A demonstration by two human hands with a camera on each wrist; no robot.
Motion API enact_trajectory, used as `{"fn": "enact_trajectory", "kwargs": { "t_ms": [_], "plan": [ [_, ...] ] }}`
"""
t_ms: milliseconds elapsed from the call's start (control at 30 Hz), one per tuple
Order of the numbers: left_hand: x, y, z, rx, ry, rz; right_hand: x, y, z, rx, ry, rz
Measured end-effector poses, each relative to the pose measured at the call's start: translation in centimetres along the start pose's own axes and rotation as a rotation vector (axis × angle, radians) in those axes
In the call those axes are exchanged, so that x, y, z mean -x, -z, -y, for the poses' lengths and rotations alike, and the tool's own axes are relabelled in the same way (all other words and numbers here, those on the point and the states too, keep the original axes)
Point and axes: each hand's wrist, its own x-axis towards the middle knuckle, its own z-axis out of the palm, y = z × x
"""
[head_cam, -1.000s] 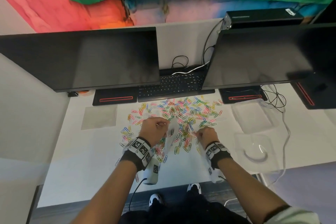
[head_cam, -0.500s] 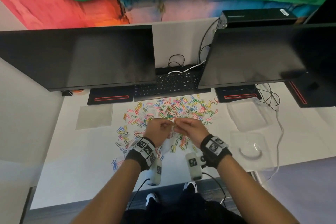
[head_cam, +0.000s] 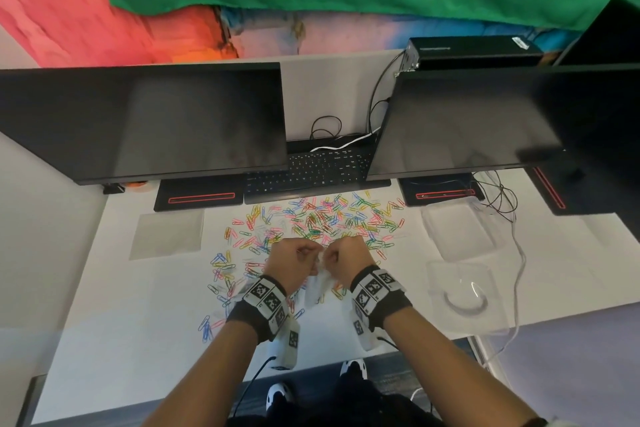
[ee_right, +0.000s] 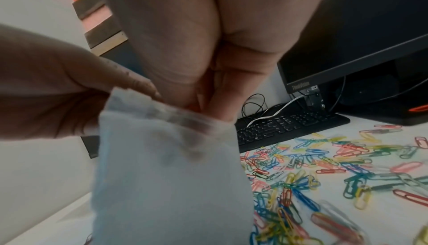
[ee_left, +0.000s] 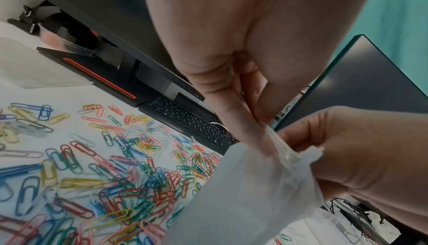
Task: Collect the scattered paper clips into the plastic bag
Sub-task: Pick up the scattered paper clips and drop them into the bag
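Observation:
Many coloured paper clips [head_cam: 322, 222] [ee_left: 129, 172] [ee_right: 324, 166] lie scattered over the white desk [head_cam: 138, 322] in front of the keyboard. A small clear plastic bag [head_cam: 317, 284] [ee_left: 245, 194] [ee_right: 162, 166] hangs above the clips between my two hands. My left hand [head_cam: 304, 255] [ee_left: 257, 120] pinches the bag's top edge at its left. My right hand [head_cam: 330, 256] [ee_right: 208, 106] pinches the same edge at its right. The bag's mouth is pressed flat between the fingers. No clips show inside the bag.
Two dark monitors [head_cam: 145, 121] [head_cam: 485, 121] overhang the back of the desk, with a black keyboard [head_cam: 311, 170] between them. Clear plastic lids or trays [head_cam: 460, 232] [head_cam: 464, 295] and cables [head_cam: 502, 198] lie at the right. A grey sheet [head_cam: 166, 236] lies at the left.
My right hand has come in from the clips at the right to the bag's top beside my left hand. Both hands now pinch the bag close together.

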Motion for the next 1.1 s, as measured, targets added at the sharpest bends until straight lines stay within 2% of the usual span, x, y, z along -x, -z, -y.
{"fn": "enact_trajectory", "kwargs": {
  "t_ms": [267,400,500,600,667,733,800,867,967,1100],
  "plan": [
    [-0.3,-0.1,0.2,-0.012,-0.006,-0.003,0.1,-0.4,-0.4,-0.081,-0.033,0.020],
    [-0.1,-0.1,0.1,-0.010,-0.016,0.002,0.6,0.6,-0.2,-0.071,0.132,0.028],
    [-0.1,0.3,0.2,-0.003,-0.017,-0.022,1.3,1.1,-0.6,-0.269,0.241,-0.047],
    [0.0,1.4,0.8,0.007,0.023,-0.056,1.6,1.9,-2.5,-0.429,0.153,-0.112],
    [0.0,2.3,1.6,0.024,0.061,-0.100,1.4,2.0,-5.3,-0.387,-0.029,-0.090],
    [0.1,2.9,2.1,0.077,0.096,-0.134,1.3,1.3,-8.8,-0.238,-0.298,0.037],
    [0.3,3.4,2.2,0.104,0.109,-0.156,1.9,-0.6,-11.4,-0.127,-0.474,0.232],
    [0.5,3.7,2.1,0.114,0.111,-0.162,2.7,-3.2,-12.3,-0.172,-0.484,0.329],
    [0.9,3.8,2.3,0.112,0.096,-0.161,2.6,-6.4,-11.8,-0.243,-0.361,0.224],
    [1.4,3.7,2.4,0.117,0.124,-0.151,-0.4,-7.0,-9.0,-0.214,-0.248,0.123]
  ]
}}
